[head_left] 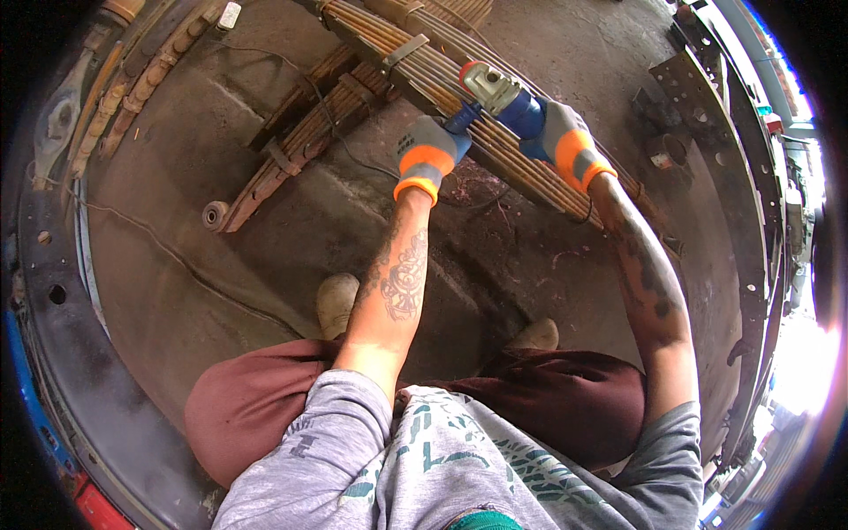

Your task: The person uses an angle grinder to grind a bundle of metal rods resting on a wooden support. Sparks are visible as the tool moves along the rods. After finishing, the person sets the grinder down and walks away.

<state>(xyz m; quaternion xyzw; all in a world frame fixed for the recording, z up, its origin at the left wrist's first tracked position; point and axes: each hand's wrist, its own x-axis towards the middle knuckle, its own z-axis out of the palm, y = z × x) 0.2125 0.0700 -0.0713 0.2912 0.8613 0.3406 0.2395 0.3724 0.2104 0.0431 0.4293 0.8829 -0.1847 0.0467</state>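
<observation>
Both of my hands wear grey gloves with orange cuffs and grip a blue angle grinder (521, 113) with a silver gear head. My left hand (427, 152) is closed round its side handle. Farther right, my right hand (567, 140) wraps the blue motor body. The grinder is over a long stack of leaf springs (508, 146) that runs from the upper middle down to the right. A metal clip (406, 49) bands the stack to the left of the tool. Whether the disc touches the steel, I cannot tell.
A rusty leaf spring (281, 168) with a rolled eye lies at the left. A dark cable (327, 115) crosses it. Rusted shafts (146, 93) lie far left. Drilled steel beams curve along the left (57, 238) and right (733, 168). Near the right beam sits a can (664, 159).
</observation>
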